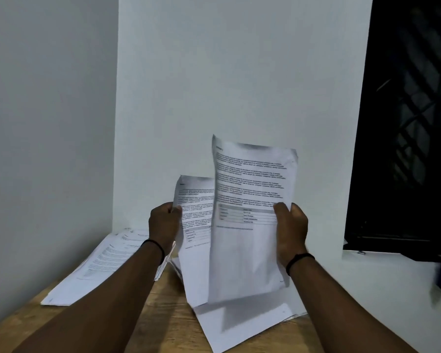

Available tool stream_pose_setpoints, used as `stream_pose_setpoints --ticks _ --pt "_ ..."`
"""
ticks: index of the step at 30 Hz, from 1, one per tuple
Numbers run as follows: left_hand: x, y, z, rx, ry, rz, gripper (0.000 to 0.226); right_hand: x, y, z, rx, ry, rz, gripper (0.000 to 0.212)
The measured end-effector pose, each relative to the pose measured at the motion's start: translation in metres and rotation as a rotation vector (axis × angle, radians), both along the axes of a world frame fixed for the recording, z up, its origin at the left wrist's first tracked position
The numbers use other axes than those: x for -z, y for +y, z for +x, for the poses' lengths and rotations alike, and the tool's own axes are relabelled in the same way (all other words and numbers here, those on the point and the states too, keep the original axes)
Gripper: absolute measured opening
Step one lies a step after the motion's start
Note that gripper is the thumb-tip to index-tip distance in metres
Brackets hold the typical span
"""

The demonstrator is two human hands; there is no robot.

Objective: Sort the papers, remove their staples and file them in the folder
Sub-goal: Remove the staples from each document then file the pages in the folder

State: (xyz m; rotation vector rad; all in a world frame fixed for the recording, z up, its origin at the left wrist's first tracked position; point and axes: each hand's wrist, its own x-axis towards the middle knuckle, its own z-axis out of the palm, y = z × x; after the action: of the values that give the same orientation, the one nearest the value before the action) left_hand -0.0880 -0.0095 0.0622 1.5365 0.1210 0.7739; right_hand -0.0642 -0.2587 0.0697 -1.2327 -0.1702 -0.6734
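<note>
The left hand [163, 222] grips one sheet [196, 225] by its edge, the right hand [289, 230] another [250, 220], fingers curled round each, both raised side by side above the counter [168, 322], probably for comparing while sorting. More papers [99, 266] lie on the counter.

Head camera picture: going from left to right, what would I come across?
Stack of papers on the table → left hand → sheet it holds up → taller sheet in the right hand → dark window. More papers lie flat on the wooden table below the raised sheets.
</note>
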Motion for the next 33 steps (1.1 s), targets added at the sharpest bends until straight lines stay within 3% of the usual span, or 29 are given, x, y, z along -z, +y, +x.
stream_pose_setpoints --ticks 4,9,12,15,18,20,23,27,30,33 --pt "-0.004 -0.008 -0.005 0.083 -0.016 -0.031 0.021 0.011 0.0 0.005 -0.055 0.051 -0.062 0.015" --pt "-0.002 -0.01 -0.009 0.259 0.005 -0.108 0.016 0.021 0.002 0.013 -0.126 0.16 -0.133 0.047" --pt "0.001 -0.011 -0.007 0.335 0.021 -0.142 0.027 0.028 0.005 0.017 -0.166 0.222 -0.16 0.033" --pt "0.005 -0.013 0.0 0.408 0.029 -0.234 0.044 0.032 0.006 0.018 -0.06 0.226 -0.206 0.021" --pt "0.006 -0.017 0.005 0.582 -0.01 -0.299 0.064 0.029 0.01 0.014 -0.057 0.191 -0.118 0.037" --pt "0.003 -0.02 0.008 0.621 -0.064 -0.245 0.063 0.022 0.012 0.015 -0.022 0.139 -0.11 0.037" --pt "0.003 -0.027 0.012 0.535 -0.066 -0.138 0.043 0.012 0.012 0.02 0.028 0.068 -0.151 0.027" --pt "0.022 -0.033 0.017 0.332 0.017 -0.054 0.018 0.029 0.012 0.022 -0.058 0.082 -0.197 0.009" --pt "0.045 -0.031 0.028 0.237 0.094 -0.031 0.01 0.061 -0.001 0.029 -0.002 0.202 -0.345 0.033" --pt "0.058 -0.025 0.041 0.18 0.212 -0.02 0.01 0.082 -0.027 0.048 0.121 0.372 -0.505 0.027"
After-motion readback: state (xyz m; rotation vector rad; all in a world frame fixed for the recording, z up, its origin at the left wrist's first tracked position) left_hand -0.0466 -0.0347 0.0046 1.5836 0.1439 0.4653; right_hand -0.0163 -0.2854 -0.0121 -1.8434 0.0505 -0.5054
